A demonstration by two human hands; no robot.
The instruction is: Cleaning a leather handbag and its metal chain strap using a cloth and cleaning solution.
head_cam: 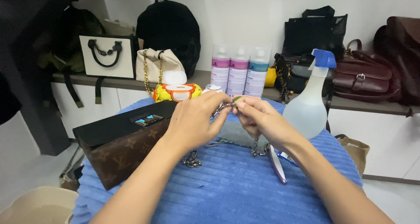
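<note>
Silver metal chain [223, 106] is pinched between the fingertips of both hands, raised just above a blue ribbed towel [236, 184] that covers the work surface. The left hand [192, 121] grips one end of the short taut stretch, and the right hand [258, 117] grips the other, the two hands close together and nearly touching. A small green thing seems to sit at the right fingertips, though it is too small to tell what it is. From the hands the chain drops in two loops, one [191, 159] lying on the towel under the left wrist, the other [259, 148] hanging below the right hand.

Just beside the left forearm lies a brown patterned bag [124, 154] with a black top flap, resting on the towel's left edge. A clear spray bottle [308, 108] with a blue nozzle stands near the right hand. Behind the hands, a yellow and orange wipes pack [177, 92] and three spray cans [238, 71] stand at the back. On the shelf [109, 80] beyond sit a cream bag with a gold chain [159, 64], a black backpack [168, 29] and a dark red leather bag [363, 77].
</note>
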